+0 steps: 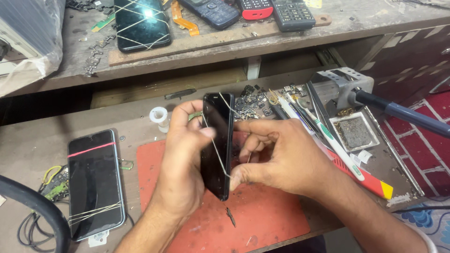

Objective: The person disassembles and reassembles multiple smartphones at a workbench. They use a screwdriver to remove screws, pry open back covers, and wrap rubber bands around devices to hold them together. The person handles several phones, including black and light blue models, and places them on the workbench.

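Note:
My left hand point(183, 159) grips a black smartphone point(218, 140), held upright and edge-on above the red work mat point(262, 220). A thin pale rubber band point(216, 150) runs across the phone's dark screen. My right hand point(276, 157) presses against the phone's right edge, with thumb and fingers pinching the band near the lower edge. Both hands hover over the middle of the bench.
Another phone point(95, 182) bound with rubber bands lies at the left. A soldering iron point(398, 112) in its stand, tweezers, a toothbrush point(328, 133) and small parts crowd the right. The upper shelf holds a banded phone point(140, 23) and keypad phones point(255, 9).

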